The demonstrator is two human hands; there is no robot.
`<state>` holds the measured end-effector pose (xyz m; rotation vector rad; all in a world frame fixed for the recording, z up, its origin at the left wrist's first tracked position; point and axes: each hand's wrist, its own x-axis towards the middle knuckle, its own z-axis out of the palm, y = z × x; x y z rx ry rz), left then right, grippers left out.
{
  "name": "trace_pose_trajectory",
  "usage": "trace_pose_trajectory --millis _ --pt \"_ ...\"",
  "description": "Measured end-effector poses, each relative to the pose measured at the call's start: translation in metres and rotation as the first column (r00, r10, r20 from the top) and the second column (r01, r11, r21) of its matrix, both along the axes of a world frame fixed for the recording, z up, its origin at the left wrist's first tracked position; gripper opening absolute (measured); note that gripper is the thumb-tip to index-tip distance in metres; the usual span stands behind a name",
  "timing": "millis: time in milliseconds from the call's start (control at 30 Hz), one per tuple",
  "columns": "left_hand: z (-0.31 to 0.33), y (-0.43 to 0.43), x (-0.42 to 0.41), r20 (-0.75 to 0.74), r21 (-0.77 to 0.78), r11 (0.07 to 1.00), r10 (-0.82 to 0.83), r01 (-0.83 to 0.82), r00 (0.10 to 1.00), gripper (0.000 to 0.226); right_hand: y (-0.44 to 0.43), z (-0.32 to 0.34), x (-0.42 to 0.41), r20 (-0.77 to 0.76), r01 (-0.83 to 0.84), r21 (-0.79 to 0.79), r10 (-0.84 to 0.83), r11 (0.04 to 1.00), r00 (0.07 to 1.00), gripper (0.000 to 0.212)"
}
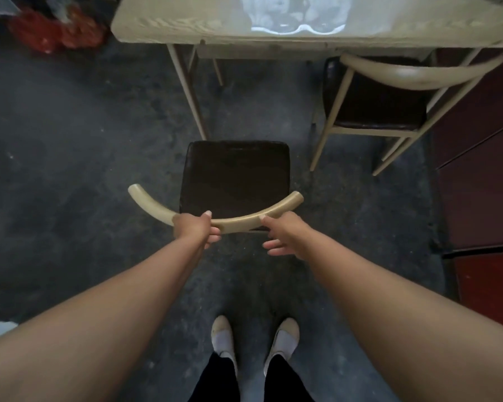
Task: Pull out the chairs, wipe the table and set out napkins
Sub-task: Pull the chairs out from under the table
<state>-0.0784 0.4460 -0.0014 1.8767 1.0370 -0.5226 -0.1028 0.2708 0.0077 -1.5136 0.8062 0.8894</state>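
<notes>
Your left hand (196, 227) grips the chair (234, 178) backrest at frame centre; your right hand (282, 236) rests loose, fingers open. The frame's stiff, likely light: hold the rail.

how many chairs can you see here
2. One chair stands clear of the table, its curved backrest held by the left hand, the right hand loose beside it. The second chair sits half tucked under the table's right end. Others may be out of view.

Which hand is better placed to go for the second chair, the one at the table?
Right, probably. The right hand has its fingers open on the curved backrest, and the second dark-seated chair stands on that side. The left hand grips the backrest.
</notes>
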Motion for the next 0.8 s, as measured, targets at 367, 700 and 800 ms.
trace_pose_trajectory --millis 367,700,800 --pt "-0.008 0.085 0.015 -0.069 -0.306 0.951 0.032 -0.052 0.997 0.046 0.088 -0.035 -0.001 -0.081 0.403 0.094 -0.396 0.91 0.915 0.051" --pt "-0.022 0.089 0.035 -0.116 -0.489 0.861 0.099 -0.143 0.988 0.037 0.11 -0.048 0.027 -0.041 0.695 0.061 -0.694 0.717 0.719 0.048" --pt "-0.021 0.091 0.046 -0.097 -0.501 0.849 0.138 -0.169 0.986 0.037 0.113 -0.051 0.037 -0.022 0.703 0.074 -0.704 0.707 0.71 0.048"
